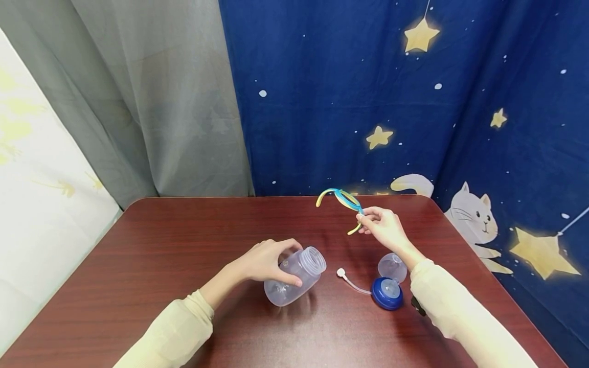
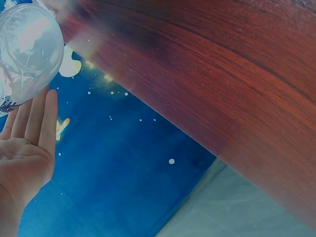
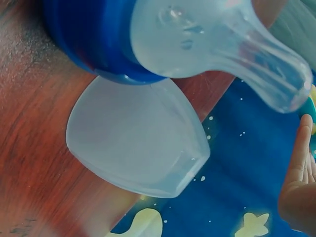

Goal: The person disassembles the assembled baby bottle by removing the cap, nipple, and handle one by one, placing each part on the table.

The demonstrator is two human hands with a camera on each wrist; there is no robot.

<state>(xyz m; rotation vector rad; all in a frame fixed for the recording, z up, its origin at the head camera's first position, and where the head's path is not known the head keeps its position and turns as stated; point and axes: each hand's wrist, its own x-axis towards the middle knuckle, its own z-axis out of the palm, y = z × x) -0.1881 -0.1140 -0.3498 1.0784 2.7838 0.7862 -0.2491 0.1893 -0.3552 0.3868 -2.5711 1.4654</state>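
My left hand grips a translucent baby bottle round its side, thumb toward me. The bottle has no lid on it and tilts, its threaded mouth pointing up and to the right. In the left wrist view, the bottle's base shows beyond the fingers. Above the table's far right part, my right hand pinches a blue-and-yellow bottle handle by its ring; one curved grip points left, the other hangs down by the fingers.
A blue bottle collar lies right of the bottle, its clear teat showing in the right wrist view. A clear cover is flipped back from it. A straw with a white weight runs left on the dark red table.
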